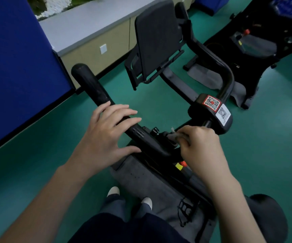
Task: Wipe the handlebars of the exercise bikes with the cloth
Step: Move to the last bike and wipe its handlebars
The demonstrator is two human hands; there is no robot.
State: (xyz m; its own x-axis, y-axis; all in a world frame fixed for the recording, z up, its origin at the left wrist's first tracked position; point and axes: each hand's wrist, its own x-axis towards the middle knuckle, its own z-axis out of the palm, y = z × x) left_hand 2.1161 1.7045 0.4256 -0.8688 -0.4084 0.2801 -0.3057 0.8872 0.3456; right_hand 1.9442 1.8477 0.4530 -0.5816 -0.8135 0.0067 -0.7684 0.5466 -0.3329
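A black exercise bike stands in front of me. Its left handlebar (pixel 91 86) runs up toward the upper left, and the right handlebar (pixel 217 67) curves away at the upper right. My left hand (pixel 105 137) lies over the left bar near the centre clamp, fingers straight and spread. My right hand (pixel 201 148) is curled at the centre of the handlebars and grips a small grey cloth (pixel 174 136), of which only a crumpled bit shows beyond my fingers. A hub with QR stickers (pixel 215 107) sits just beyond that hand.
A black tablet holder (pixel 157 37) rises ahead of the bars. A second exercise bike (pixel 257 42) stands at the upper right. A blue partition (pixel 15 67) and a low cabinet (pixel 96 46) line the left. The floor (pixel 36 146) is green. My feet (pixel 129 197) stand beside the bike's grey body.
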